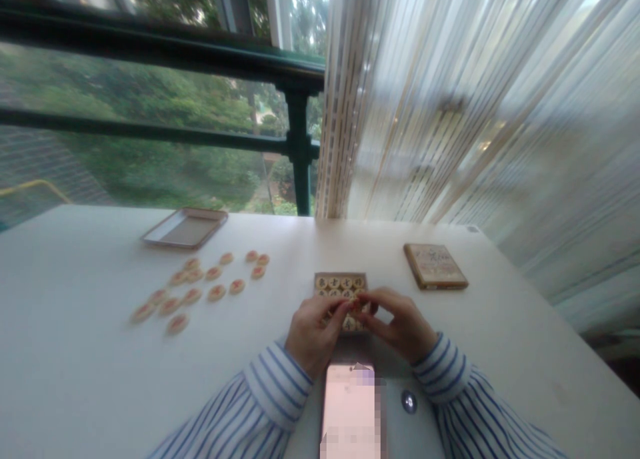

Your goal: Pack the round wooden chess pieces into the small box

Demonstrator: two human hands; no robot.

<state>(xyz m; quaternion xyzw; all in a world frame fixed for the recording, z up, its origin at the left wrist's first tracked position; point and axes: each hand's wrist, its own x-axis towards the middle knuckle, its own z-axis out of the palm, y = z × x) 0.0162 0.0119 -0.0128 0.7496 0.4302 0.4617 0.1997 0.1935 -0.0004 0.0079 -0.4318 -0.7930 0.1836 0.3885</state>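
Game piece [355, 304] sat pinched, left hand [314, 329] and right hand [401, 322] fingers nearly closed around it, over the box [341, 274]; loose pieces [217, 292] lay toward nine o'clock!

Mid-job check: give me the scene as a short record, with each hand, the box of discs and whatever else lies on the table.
Left hand: pinching a red-marked disc over the box
Right hand: fingertips at the same disc
Box: holds black-marked discs, partly hidden by the hands
Loose discs: red-marked, left of the box
Tray: beyond the loose discs
Flat case: right of the box
Phone: screen lit, near side
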